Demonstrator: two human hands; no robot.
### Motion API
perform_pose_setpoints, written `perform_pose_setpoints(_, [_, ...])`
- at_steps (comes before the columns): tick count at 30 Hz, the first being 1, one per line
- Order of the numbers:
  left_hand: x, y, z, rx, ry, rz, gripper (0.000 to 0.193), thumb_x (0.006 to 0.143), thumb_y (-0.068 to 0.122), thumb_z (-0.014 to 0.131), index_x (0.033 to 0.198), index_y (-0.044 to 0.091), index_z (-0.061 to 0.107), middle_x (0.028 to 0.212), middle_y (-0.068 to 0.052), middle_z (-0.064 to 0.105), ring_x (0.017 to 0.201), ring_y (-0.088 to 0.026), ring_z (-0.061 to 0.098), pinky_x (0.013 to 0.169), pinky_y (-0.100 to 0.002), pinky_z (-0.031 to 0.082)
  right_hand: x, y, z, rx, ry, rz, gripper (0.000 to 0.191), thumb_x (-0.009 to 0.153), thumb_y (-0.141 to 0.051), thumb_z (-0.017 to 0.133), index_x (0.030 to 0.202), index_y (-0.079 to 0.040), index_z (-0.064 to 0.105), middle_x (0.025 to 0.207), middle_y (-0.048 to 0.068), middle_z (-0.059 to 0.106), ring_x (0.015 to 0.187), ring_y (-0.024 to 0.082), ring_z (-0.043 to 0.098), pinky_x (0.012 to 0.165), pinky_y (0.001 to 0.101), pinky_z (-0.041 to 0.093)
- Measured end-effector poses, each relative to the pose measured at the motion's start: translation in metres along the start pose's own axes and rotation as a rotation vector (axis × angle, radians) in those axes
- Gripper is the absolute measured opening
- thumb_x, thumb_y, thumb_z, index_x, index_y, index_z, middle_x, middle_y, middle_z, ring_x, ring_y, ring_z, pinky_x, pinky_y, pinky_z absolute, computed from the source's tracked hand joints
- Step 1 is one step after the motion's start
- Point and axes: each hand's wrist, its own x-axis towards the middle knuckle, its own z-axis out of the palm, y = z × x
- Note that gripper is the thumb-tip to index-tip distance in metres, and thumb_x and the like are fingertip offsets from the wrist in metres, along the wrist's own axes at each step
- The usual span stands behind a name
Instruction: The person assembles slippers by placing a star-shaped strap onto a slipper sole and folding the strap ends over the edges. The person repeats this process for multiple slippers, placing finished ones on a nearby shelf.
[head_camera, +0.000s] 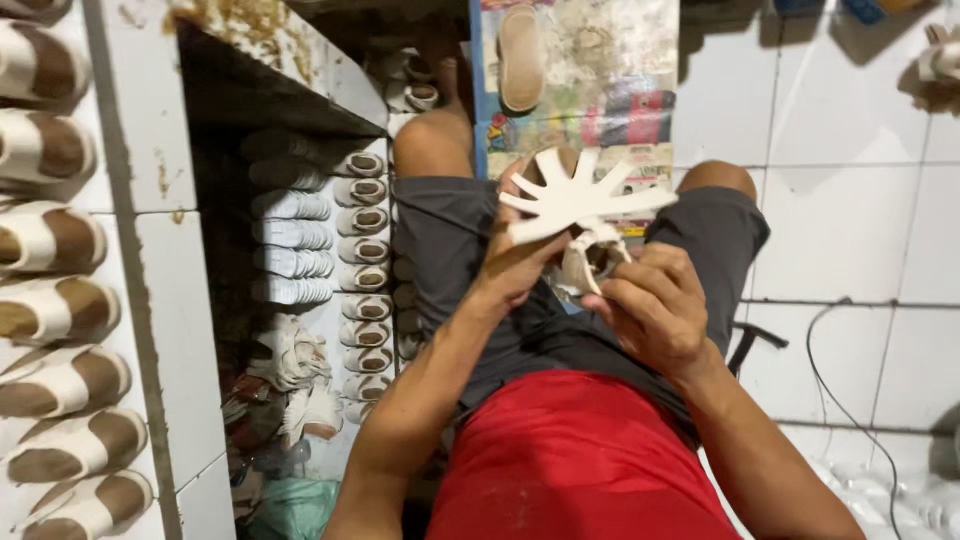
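the left hand (515, 262) pinches a thin white cutout (580, 200) by its base. the right hand (655, 305), just below the cutout, curls around a small sandal (590, 262). the cutout looks light and floppy, best gripped at its base.

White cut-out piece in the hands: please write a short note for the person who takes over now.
Left hand: holds the white cut-out piece with spread tabs, above the lap.
Right hand: grips a small white strapped part just under it.
Finished sandals lie in a row at far left; more white pieces are stacked under the shelf.
Done: many sandals assembled. Left: this piece is not yet joined.
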Motion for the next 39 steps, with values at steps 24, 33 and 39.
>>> perform_pose_setpoints(24, [-0.044, -0.066, -0.031, -0.327, 0.124, -0.392, 0.029, 0.102, 0.013, 0.061, 0.130, 0.002, 0.063, 0.116, -0.007, 0.068, 0.099, -0.017, 0.068, 0.079, -0.035, 0.059, -0.008, -0.013, 0.021, -0.084, 0.027, 0.165, 0.033, 0.082, 0.001, 0.088, 0.111, 0.002, 0.072, 0.110, 0.014, 0.068, 0.110, 0.034, 0.066, 0.093, 0.0412, 0.057])
perform_pose_setpoints(33, [-0.033, 0.023, 0.005, -0.368, -0.041, -0.202, 0.055, 0.085, 0.003, 0.071, 0.135, 0.013, 0.054, 0.116, -0.006, 0.067, 0.102, -0.019, 0.068, 0.082, -0.035, 0.059, -0.005, -0.005, 0.025, -0.150, 0.100, 0.039, 0.050, 0.086, 0.005, 0.088, 0.128, -0.004, 0.061, 0.119, 0.013, 0.060, 0.110, 0.031, 0.064, 0.091, 0.0394, 0.059])
perform_pose_setpoints(39, [-0.021, 0.054, 0.022, -0.051, -0.144, -0.107, 0.040, 0.086, 0.000, 0.078, 0.123, 0.000, 0.064, 0.107, -0.008, 0.069, 0.097, -0.019, 0.068, 0.083, -0.031, 0.059, -0.011, 0.001, 0.038, 0.032, 0.174, 0.121, 0.054, 0.094, -0.005, 0.089, 0.130, -0.007, 0.049, 0.122, 0.013, 0.050, 0.109, 0.026, 0.057, 0.092, 0.0359, 0.052])
